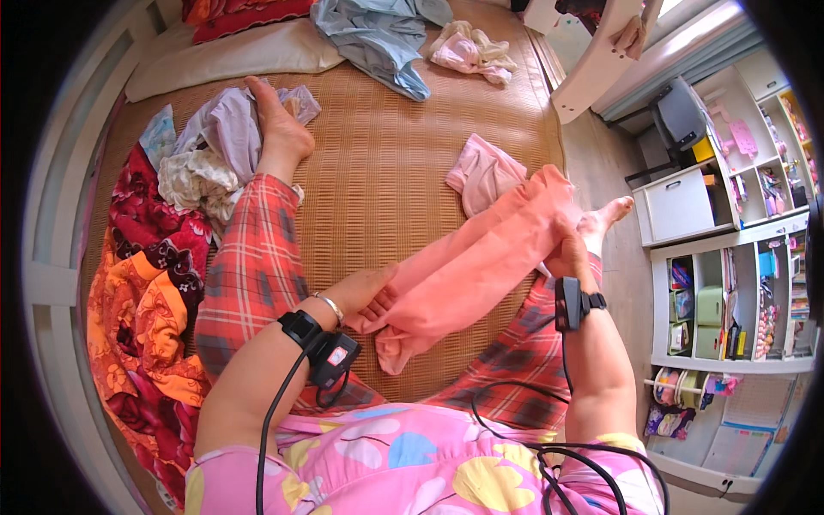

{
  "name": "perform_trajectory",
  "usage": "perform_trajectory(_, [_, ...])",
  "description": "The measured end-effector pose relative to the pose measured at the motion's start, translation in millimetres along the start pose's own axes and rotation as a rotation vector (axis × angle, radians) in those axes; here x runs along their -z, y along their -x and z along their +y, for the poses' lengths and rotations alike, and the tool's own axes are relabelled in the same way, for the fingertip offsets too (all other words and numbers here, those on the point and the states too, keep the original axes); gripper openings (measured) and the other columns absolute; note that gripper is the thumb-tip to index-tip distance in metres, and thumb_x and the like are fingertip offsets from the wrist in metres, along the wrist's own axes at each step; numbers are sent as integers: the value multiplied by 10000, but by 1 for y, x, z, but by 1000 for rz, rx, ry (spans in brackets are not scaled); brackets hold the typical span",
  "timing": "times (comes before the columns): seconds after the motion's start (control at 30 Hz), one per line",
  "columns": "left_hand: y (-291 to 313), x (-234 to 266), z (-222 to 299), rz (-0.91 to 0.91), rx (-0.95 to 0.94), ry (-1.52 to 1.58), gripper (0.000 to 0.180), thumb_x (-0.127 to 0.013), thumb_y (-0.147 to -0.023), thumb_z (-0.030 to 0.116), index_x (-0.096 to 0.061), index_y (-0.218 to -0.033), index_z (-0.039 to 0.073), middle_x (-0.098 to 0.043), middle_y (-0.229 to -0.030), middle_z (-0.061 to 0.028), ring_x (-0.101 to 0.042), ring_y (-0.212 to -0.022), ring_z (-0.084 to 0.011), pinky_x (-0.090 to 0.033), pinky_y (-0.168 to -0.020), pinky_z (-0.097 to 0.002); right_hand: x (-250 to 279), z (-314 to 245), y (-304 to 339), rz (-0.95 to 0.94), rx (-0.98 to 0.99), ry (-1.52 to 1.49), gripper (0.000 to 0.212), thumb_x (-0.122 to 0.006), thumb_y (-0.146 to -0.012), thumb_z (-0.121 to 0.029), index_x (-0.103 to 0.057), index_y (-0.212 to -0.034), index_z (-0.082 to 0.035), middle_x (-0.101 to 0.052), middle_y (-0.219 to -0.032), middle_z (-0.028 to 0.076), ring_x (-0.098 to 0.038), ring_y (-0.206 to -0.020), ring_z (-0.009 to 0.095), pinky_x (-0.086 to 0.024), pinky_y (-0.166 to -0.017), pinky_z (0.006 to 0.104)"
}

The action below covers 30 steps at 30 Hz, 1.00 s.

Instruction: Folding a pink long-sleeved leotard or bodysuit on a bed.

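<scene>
A long coral garment that looks like a pair of pants (472, 275) is stretched slantwise over the mat between my legs, doubled lengthwise. At its near left end my left hand (367, 296) is closed on the cloth, fingers partly curled against it. My right hand (567, 249) grips the far right end, thumb on top and the other fingers mostly hidden. Just beyond the coral pants, partly under them, lies a crumpled pale pink garment (485, 172). A black strapped device (330, 354) sits on my left wrist, another (570, 302) on my right.
The woven mat (369, 172) covers the bed. Left lie rumpled light clothes (210, 163) and a red-orange blanket (150, 318). A light blue garment (378, 39) and a pink-cream bundle (472, 51) lie at the far end. White shelves (730, 240) stand right; black cables (575, 451) cross my lap.
</scene>
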<state>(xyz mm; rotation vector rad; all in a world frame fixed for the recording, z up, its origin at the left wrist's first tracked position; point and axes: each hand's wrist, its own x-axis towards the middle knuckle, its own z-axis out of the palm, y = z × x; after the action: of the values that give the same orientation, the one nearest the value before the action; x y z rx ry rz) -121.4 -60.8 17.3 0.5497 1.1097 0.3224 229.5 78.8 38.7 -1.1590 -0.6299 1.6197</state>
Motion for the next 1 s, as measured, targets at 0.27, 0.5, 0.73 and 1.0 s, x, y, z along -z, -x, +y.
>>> perform_trajectory(0.27, [5, 15, -15, 9, -190, -616, 356, -615, -777, 353, -621, -889, 15, -594, -709, -42, -511, -538, -92, -411, -462, -211, -13, 20, -38, 41, 108, 191, 296, -496, -858, -128, -484, -1149, -77, -570, -1081, 58, -549, -989, 205, -440, -882, 344])
perform_trajectory(0.5, [-13, 16, -26, 199, -326, -765, 250, -617, -693, 191, -620, -840, -12, -613, -707, -135, -577, -616, -211, -459, -566, -322, 15, 18, -49, 388, -16, 477, 353, -529, -810, -103, -469, -1154, -53, -561, -872, 15, -548, -718, 157, -479, -628, 340])
perform_trajectory(0.73, [3, 5, -8, 611, -523, -763, 269, -658, -676, 270, -578, -754, 24, -584, -774, -171, -570, -749, -326, -462, -676, -401, -11, 5, 5, 356, 550, 860, 434, -601, -738, -89, -478, -1143, 7, -571, -1004, 108, -546, -808, 150, -429, -754, 240])
perform_trajectory(1.0, [5, -5, -13, 791, -688, -967, 339, -710, -622, 283, -553, -801, 42, -552, -802, -136, -547, -759, -293, -444, -665, -389, -19, 42, 22, 134, 461, 1081, 232, -593, -747, -100, -599, -974, -49, -588, -930, 81, -548, -761, 170, -457, -705, 281])
